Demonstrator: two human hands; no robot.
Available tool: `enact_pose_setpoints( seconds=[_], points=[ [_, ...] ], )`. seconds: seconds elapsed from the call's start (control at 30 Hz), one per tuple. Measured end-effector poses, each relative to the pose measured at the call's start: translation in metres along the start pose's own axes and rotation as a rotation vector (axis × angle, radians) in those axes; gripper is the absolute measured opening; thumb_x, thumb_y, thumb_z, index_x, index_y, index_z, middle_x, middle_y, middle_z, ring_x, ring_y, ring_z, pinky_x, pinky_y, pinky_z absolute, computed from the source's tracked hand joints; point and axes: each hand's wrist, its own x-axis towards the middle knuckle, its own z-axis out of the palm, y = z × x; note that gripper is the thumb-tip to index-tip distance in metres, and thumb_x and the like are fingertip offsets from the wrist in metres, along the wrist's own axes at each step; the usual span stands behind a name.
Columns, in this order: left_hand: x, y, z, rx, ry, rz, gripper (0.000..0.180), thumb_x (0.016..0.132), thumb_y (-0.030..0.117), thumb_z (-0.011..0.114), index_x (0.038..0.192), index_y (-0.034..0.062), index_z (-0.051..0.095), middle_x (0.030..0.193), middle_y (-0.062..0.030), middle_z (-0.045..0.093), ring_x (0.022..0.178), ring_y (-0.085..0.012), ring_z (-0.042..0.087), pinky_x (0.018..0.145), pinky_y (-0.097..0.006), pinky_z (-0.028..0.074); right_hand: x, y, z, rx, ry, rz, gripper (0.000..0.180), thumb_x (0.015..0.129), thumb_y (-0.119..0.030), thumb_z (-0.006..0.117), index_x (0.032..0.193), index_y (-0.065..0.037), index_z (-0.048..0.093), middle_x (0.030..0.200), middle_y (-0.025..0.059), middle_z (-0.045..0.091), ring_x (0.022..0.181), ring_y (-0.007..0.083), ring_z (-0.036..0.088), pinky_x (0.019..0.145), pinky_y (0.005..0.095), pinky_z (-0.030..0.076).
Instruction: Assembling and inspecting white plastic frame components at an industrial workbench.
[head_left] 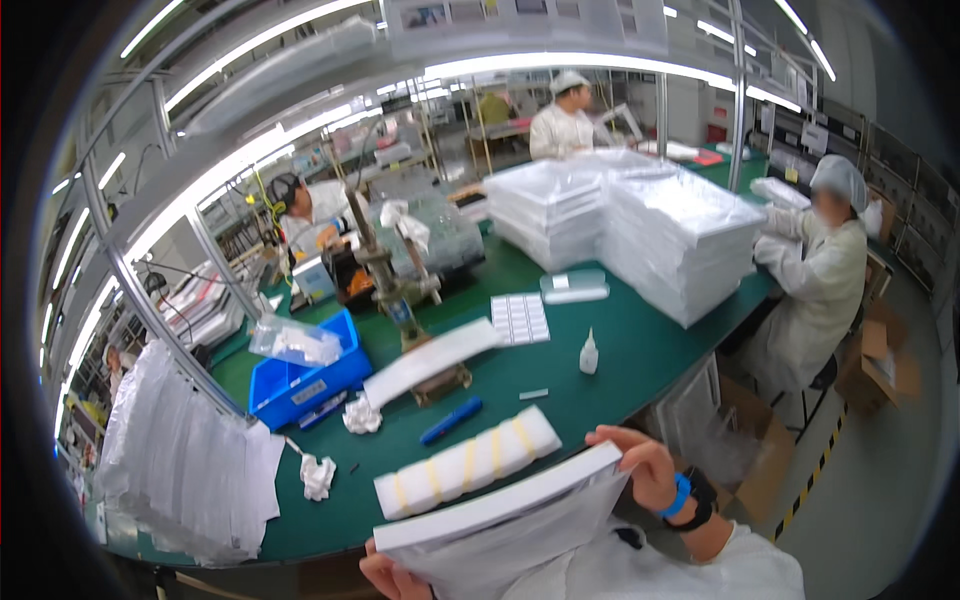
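A flat, thin panel with a white edge (500,507), sheathed in translucent plastic film, is held up at the table's near edge. My right hand (650,468) grips its right corner, wearing a blue band and a black band at the wrist. At its lower left corner my left hand (395,578) is closed on the panel, partly cut off by the picture's lower edge. Just beyond the panel lies a long white foam block (470,462) with yellow tape strips. Behind that rest a blue marker (451,421) and a small white dropper bottle (589,355).
A hand press (395,305) stands mid-table, a white strip (440,358) across its base. Nearby are a blue bin (330,380), crumpled tissue (318,477) and a label sheet (520,318). Wrapped stacks (680,240) rise behind. White sleeves (180,460) pile at left. Co-workers (820,260) sit around.
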Motion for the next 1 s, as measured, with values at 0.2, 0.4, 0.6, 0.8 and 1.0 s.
enact_pose_setpoints(
  seconds=[0.2, 0.4, 0.6, 0.8, 1.0],
  points=[
    [0.049, 0.014, 0.024, -0.280, -0.115, -0.225, 0.023, 0.086, 0.015, 0.064, 0.092, 0.0089, 0.044, 0.124, -0.0223, 0.052, 0.111, -0.0260, 0.051, 0.099, -0.039, 0.038, 0.023, -0.018, -0.028, 0.028, 0.001, 0.090, 0.012, 0.105, -0.009, 0.038, 0.103, -0.008, 0.049, 0.128, 0.0268, 0.059, 0.109, 0.0341, 0.065, 0.093, 0.0419, 0.052],
    [0.038, 0.013, 0.056, -0.381, -0.175, -0.269, 0.050, 0.088, 0.027, 0.067, 0.120, 0.0118, 0.032, 0.117, -0.0196, 0.054, 0.092, -0.0251, 0.058, 0.082, -0.036, 0.049, 0.019, -0.021, -0.024, -0.107, 0.028, 0.383, 0.013, 0.100, 0.001, 0.040, 0.101, -0.003, 0.052, 0.082, 0.0109, 0.068, 0.071, 0.0165, 0.066, 0.067, 0.0285, 0.053],
    [0.036, 0.019, 0.043, 0.026, -0.562, -0.069, 0.100, 0.065, 0.008, 0.091, 0.142, 0.0138, 0.028, 0.142, -0.0243, 0.042, 0.116, -0.0349, 0.057, 0.097, -0.045, 0.049, 0.051, -0.048, -0.002, -0.479, -0.145, 0.410, 0.024, 0.090, 0.007, 0.051, 0.106, -0.004, 0.066, 0.070, 0.0070, 0.063, 0.059, 0.0135, 0.059, 0.056, 0.0255, 0.047],
    [0.051, 0.043, 0.023, 0.188, -0.698, -0.236, 0.082, 0.073, -0.010, 0.065, 0.149, 0.0057, 0.037, 0.122, -0.0154, 0.063, 0.074, -0.0225, 0.055, 0.062, -0.031, 0.047, 0.093, -0.080, 0.029, -0.737, -0.738, 0.005, 0.054, 0.086, -0.028, 0.074, 0.132, -0.006, 0.057, 0.124, 0.0163, 0.062, 0.103, 0.0274, 0.064, 0.082, 0.0351, 0.053],
    [0.084, 0.062, 0.024, 0.046, -0.782, -0.292, 0.059, 0.073, -0.001, 0.077, 0.129, 0.0074, 0.062, 0.115, -0.0151, 0.067, 0.084, -0.0290, 0.063, 0.074, -0.034, 0.051, 0.099, -0.051, 0.048, -0.829, -1.246, 0.273, 0.085, 0.081, -0.033, 0.077, 0.151, -0.014, 0.033, 0.114, 0.0155, 0.064, 0.099, 0.0335, 0.065, 0.077, 0.0376, 0.054]
  ],
)
